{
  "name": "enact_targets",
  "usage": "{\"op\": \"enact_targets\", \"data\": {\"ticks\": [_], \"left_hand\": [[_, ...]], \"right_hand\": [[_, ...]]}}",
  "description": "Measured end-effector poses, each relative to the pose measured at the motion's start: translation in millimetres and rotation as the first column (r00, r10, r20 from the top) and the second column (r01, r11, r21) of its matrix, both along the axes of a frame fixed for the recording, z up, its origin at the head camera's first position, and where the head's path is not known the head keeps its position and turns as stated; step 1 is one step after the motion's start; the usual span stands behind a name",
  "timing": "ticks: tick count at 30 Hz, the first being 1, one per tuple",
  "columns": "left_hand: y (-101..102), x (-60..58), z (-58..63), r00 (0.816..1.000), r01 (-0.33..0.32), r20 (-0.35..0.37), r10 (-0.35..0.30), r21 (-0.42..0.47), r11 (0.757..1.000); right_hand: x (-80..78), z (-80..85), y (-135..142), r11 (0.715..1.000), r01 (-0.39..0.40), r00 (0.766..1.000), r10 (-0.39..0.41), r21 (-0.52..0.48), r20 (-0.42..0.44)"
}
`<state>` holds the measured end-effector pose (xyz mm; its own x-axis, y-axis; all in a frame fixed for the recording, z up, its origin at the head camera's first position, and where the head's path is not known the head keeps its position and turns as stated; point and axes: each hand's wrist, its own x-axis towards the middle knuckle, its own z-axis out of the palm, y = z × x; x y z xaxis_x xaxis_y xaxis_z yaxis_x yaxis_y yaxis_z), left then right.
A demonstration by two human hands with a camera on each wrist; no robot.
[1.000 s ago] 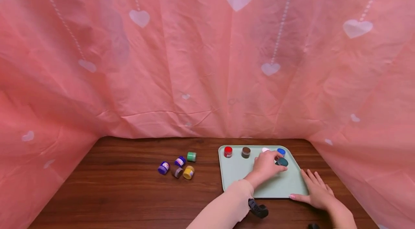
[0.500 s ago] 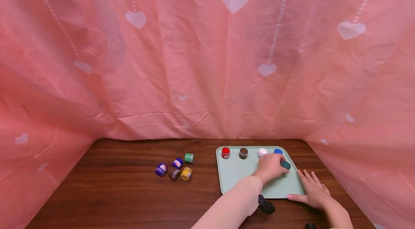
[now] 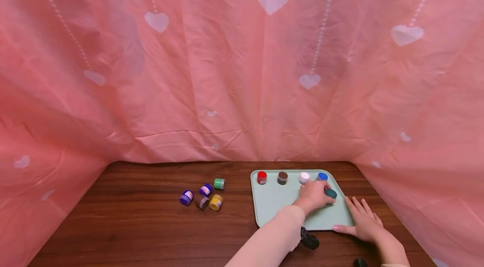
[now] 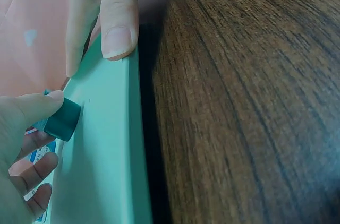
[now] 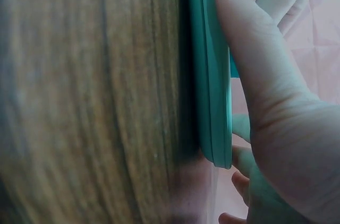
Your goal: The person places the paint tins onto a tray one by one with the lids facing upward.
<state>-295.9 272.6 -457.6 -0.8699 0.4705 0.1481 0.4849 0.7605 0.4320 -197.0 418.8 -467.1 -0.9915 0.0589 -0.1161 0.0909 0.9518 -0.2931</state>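
Observation:
My left hand (image 3: 314, 196) reaches over the right part of the pale green tray (image 3: 272, 208) and pinches a small paint jar with a dark teal lid (image 3: 330, 194). In the left wrist view the thumb and finger grip this teal jar (image 4: 65, 119) close to the tray surface; whether its base touches is hidden. My right hand (image 3: 364, 221) rests at the tray's front right corner, fingers spread and straight along the side, thumb on the front rim. Along the tray's back edge stand a red jar (image 3: 261, 177), a brown jar (image 3: 282, 178), a white jar (image 3: 304, 177) and a blue jar (image 3: 322, 176).
Left of the tray, several paint jars lie on the dark wooden table (image 3: 132, 225): a purple jar (image 3: 186, 197), a dark blue jar (image 3: 206, 190), a green jar (image 3: 219, 184), a brownish jar (image 3: 202, 202) and a yellow jar (image 3: 216, 202). A pink curtain (image 3: 227, 69) encloses the table.
The left hand has shifted slightly right and forward of the white jar, uncovering it, and still grips the teal jar. The right hand has kept its place. The view has shifted a little.

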Motion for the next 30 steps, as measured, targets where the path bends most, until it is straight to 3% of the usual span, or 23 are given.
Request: {"op": "enact_targets", "data": {"ticks": [16,21,30], "left_hand": [[-8.2,0.8,3.5,0.990,0.107,-0.077,-0.116,-0.108,0.988],[-19.5,-0.8,10.4,0.975,0.123,-0.170,-0.146,-0.138,0.983],[-50.2,4.8,21.4,0.942,0.164,-0.267,-0.202,-0.158,0.974]], "right_hand": [[3.2,2.0,-2.9,1.000,-0.004,1.000,0.004,-0.003,-0.022],[2.3,3.2,-4.5,1.000,-0.008,1.000,0.008,0.005,-0.023],[1.5,2.0,-2.7,1.000,0.003,1.000,-0.003,-0.006,0.009]]}}
